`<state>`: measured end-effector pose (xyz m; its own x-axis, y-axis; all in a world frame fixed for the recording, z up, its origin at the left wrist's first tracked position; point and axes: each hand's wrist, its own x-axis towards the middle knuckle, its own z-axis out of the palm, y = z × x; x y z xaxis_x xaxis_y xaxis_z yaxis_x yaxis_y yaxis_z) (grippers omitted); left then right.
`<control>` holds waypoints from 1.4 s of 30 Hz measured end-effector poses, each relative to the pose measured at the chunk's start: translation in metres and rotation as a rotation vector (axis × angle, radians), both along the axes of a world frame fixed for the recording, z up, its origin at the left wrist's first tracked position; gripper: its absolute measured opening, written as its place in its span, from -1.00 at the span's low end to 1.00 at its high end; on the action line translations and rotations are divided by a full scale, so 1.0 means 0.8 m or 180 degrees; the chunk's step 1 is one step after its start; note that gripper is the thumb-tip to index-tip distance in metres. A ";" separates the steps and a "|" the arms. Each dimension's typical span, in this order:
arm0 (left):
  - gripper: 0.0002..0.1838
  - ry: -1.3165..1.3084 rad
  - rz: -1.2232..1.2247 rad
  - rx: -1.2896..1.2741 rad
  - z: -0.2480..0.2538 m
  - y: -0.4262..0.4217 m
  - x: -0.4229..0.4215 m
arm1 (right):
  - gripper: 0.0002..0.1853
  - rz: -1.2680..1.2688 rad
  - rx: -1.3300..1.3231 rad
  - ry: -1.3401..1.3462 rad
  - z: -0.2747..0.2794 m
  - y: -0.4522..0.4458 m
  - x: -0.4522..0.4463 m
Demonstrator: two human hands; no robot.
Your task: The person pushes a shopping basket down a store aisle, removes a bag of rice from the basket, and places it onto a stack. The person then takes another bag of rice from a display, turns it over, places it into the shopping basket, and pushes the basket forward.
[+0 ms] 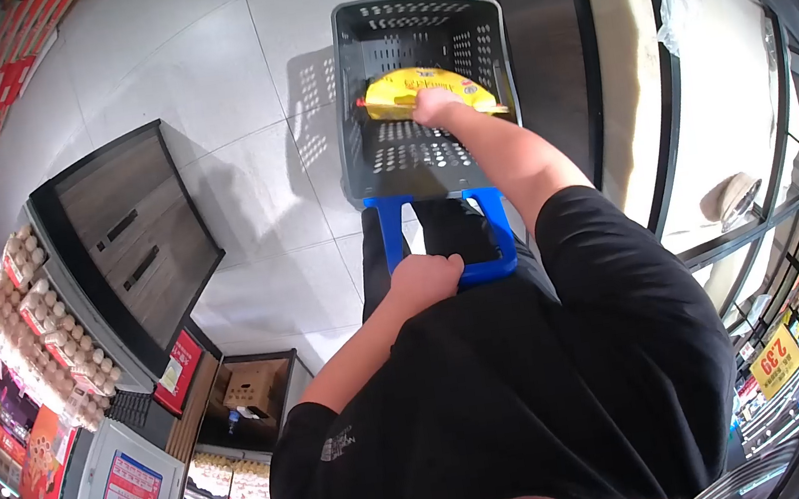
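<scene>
My right hand reaches down into a dark grey shopping basket and grips a yellow plastic package with printed lettering. The package lies tilted across the inside of the basket, one end near its right wall. Close to my body, my left hand is wrapped around the blue handle of the basket. Fingers of both hands are partly hidden from above. Apart from the package, the basket's perforated walls and floor show through.
At left, egg trays are stacked on a stand with dark wood panels. A cardboard box sits on a low shelf. Right of the basket runs a black-framed bin with a pale lining and a scoop. Tiled floor lies ahead.
</scene>
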<state>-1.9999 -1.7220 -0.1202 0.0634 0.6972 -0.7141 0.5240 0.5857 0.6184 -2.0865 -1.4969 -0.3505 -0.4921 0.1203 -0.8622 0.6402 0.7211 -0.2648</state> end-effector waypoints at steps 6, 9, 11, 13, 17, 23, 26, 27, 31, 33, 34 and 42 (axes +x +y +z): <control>-0.74 0.0067 -0.0135 0.0136 -0.003 0.003 0.007 | -0.50 0.0090 -0.0292 -0.0311 0.036 0.007 -0.007; -0.72 0.0023 -0.0153 0.0076 -0.012 0.005 0.004 | -0.53 0.0216 0.0037 0.0262 0.025 0.011 -0.010; -0.71 -0.0028 -0.0174 0.0032 -0.007 -0.003 0.008 | -0.54 0.0084 -0.0079 0.0224 0.025 0.030 -0.029; -0.70 0.0061 -0.0132 0.0176 -0.007 0.002 0.004 | -0.53 0.0176 -0.0094 0.0253 0.024 0.035 -0.031; -0.70 0.0133 -0.0197 0.0191 -0.010 0.001 0.003 | -0.53 0.0227 -0.0060 0.0226 0.034 0.031 -0.028; -0.82 0.0278 -0.0338 0.0122 -0.008 0.013 -0.012 | -0.52 0.0174 -0.0141 0.0109 0.019 0.021 -0.013; -0.80 0.0496 -0.0271 0.0233 -0.005 0.025 -0.018 | -0.52 0.0208 -0.0387 -0.0155 0.005 0.003 0.026; -0.80 0.0528 -0.0285 0.0165 -0.004 0.031 -0.022 | -0.52 0.0223 -0.0456 -0.0187 -0.004 -0.007 0.041; -0.81 0.0583 -0.0133 0.0172 -0.005 0.037 -0.026 | -0.52 0.0085 -0.0425 0.0086 -0.033 -0.020 0.065; -0.82 0.0635 0.0001 0.0291 0.001 0.032 -0.023 | -0.51 -0.0005 -0.0515 0.0141 -0.038 -0.019 0.056; -0.82 0.0719 0.0035 0.0391 0.002 0.033 -0.024 | -0.50 0.0128 -0.0599 0.0019 -0.040 -0.012 0.050; -0.78 0.0958 -0.0340 0.0453 -0.004 0.041 -0.037 | -0.43 -0.0321 -0.1212 0.1257 0.116 0.016 0.102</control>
<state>-2.0292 -1.6893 -0.1238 -0.0572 0.7920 -0.6079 0.7489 0.4367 0.4984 -2.0051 -1.4843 -0.2574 -0.7889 -0.1005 -0.6063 0.5003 0.4680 -0.7285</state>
